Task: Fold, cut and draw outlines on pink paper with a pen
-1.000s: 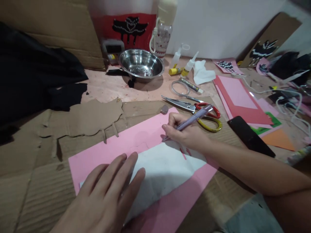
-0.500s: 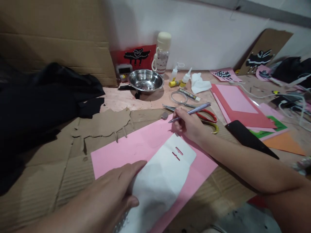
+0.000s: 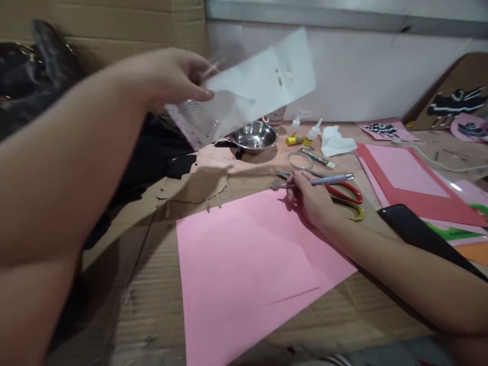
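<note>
While the left hand pinches the white sheet by one end and holds it up in the air, the tips of its fingers are hard to make out, being blurred and partly behind the sheet. A clear, patterned plastic part hangs at that end; its pattern is too smeared to read. The sheet hides most of the bottle and overlaps the rim of the steel bowl, whose contents are unclear.

The right hand grips a pen between thumb and fingers, above the far edge of the pink paper. The pen's tip is close to a small grey lump; whether they touch cannot be told. The pink paper lies on the cardboard, a dark line near its near edge, its lowest corner cut off by the frame.

The scissors lie behind the right hand, which covers part of them. The black flat object beyond the right forearm runs out of view, as does the cardboard panel at the far right.
</note>
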{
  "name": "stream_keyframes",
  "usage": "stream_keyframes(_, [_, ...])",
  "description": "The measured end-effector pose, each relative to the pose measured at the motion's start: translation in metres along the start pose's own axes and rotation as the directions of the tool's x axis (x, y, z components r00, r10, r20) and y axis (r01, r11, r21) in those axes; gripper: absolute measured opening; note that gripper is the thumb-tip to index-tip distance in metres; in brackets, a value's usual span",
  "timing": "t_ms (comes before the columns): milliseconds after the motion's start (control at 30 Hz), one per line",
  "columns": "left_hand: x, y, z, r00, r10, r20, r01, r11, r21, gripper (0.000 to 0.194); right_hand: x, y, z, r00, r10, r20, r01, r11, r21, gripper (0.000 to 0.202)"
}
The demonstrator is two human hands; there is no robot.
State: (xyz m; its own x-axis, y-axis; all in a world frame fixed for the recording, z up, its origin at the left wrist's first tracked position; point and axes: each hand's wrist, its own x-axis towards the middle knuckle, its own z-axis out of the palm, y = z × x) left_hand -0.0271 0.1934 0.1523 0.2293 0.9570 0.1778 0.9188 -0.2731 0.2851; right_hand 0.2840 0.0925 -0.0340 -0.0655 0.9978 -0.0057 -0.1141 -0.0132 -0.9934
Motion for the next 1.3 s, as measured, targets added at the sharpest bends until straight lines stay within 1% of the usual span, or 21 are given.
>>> stream_keyframes(100, [0.034,0.013,0.039,0.999,0.046,0.009,-0.046,0.999,0.008,0.07,0.001,0.003,-0.001,0.999,-0.005,0.031,0.005,1.0,0.006,0.042])
stream_keyframes(200, [0.048,0.011,0.075,0.99,0.127,-0.053,-0.126,0.992,0.025,0.067,0.001,0.004,-0.003,0.998,-0.012,0.06,0.013,1.0,-0.013,0.043])
stream_keyframes(267, [0.054,0.003,0.091,0.99,0.112,-0.085,-0.109,0.993,0.041,0.068,0.002,0.004,-0.003,0.997,-0.017,0.071,0.02,0.999,-0.039,0.044])
stream_keyframes(367, [0.057,-0.008,0.098,0.991,0.061,-0.117,-0.054,0.996,0.065,0.067,0.003,0.004,-0.004,0.996,-0.025,0.081,0.031,0.996,-0.082,0.043])
stream_keyframes(467, [0.035,-0.002,0.091,0.991,0.05,-0.128,-0.044,0.998,0.049,0.061,0.001,0.002,-0.004,0.995,-0.043,0.095,0.055,0.99,-0.127,0.039])
stream_keyframes(533, [-0.002,0.014,0.087,0.984,0.146,-0.105,-0.15,0.988,-0.025,0.046,-0.005,-0.001,-0.005,0.993,-0.048,0.11,0.064,0.987,-0.15,0.036])
stream_keyframes(600, [-0.051,0.032,0.086,0.968,0.25,-0.016,-0.251,0.965,-0.083,0.035,-0.015,-0.006,-0.005,0.971,-0.11,0.21,0.161,0.956,-0.244,0.028])
stream_keyframes(633, [-0.077,0.038,0.088,0.958,0.284,0.039,-0.278,0.953,-0.118,0.033,-0.022,-0.009,-0.005,0.941,-0.159,0.299,0.253,0.918,-0.306,0.024])
stream_keyframes(700, [-0.125,0.045,0.093,0.954,0.275,0.123,-0.249,0.949,-0.195,0.04,-0.038,-0.016,-0.002,0.808,-0.247,0.535,0.493,0.781,-0.384,0.023])
stream_keyframes(767, [-0.16,0.041,0.103,0.953,0.216,0.212,-0.155,0.95,-0.271,0.047,-0.053,-0.022,0.002,0.603,-0.292,0.742,0.708,0.625,-0.329,0.026])
stream_keyframes(800, [-0.173,0.037,0.108,0.941,0.176,0.289,-0.076,0.942,-0.328,0.055,-0.061,-0.024,0.005,0.507,-0.304,0.807,0.781,0.559,-0.28,0.027])
stream_keyframes(833, [-0.182,0.032,0.114,0.904,0.126,0.409,0.071,0.899,-0.433,0.067,-0.068,-0.025,0.007,0.403,-0.306,0.862,0.855,0.463,-0.234,0.03])
stream_keyframes(867, [-0.189,0.028,0.119,0.816,0.074,0.573,0.314,0.775,-0.548,0.082,-0.074,-0.026,0.009,0.33,-0.289,0.899,0.906,0.366,-0.215,0.033])
stream_keyframes(900, [-0.194,0.026,0.123,0.742,0.083,0.665,0.439,0.69,-0.576,0.095,-0.079,-0.025,0.011,0.285,-0.26,0.923,0.939,0.268,-0.215,0.035])
stream_keyframes(933, [-0.199,0.025,0.126,0.682,0.098,0.725,0.529,0.619,-0.581,0.103,-0.083,-0.023,0.013,0.274,-0.23,0.934,0.954,0.186,-0.234,0.037])
stream_keyframes(967, [-0.202,0.026,0.128,0.637,0.113,0.763,0.576,0.588,-0.568,0.107,-0.087,-0.021,0.014,0.294,-0.197,0.935,0.953,0.134,-0.272,0.038])
stream_keyframes(1067, [-0.211,0.039,0.12,0.614,0.111,0.781,0.471,0.743,-0.476,0.105,-0.091,-0.013,0.017,0.378,-0.113,0.919,0.926,0.048,-0.375,0.045])
stream_keyframes(1133, [-0.217,0.052,0.11,0.603,0.1,0.792,0.32,0.879,-0.354,0.098,-0.09,-0.01,0.017,0.428,-0.074,0.901,0.903,0.063,-0.425,0.049])
stream_keyframes(1200, [-0.221,0.064,0.101,0.556,0.094,0.826,0.197,0.95,-0.241,0.089,-0.085,-0.012,0.015,0.485,-0.06,0.872,0.87,0.131,-0.475,0.052])
stream_keyframes(1233, [-0.222,0.068,0.098,0.53,0.106,0.841,0.143,0.967,-0.212,0.082,-0.082,-0.015,0.012,0.54,-0.061,0.839,0.833,0.184,-0.522,0.054])
stream_keyframes(1300, [-0.225,0.072,0.1,0.501,0.158,0.851,0.041,0.978,-0.206,0.06,-0.073,-0.025,0.002,0.701,-0.047,0.712,0.69,0.297,-0.66,0.061])
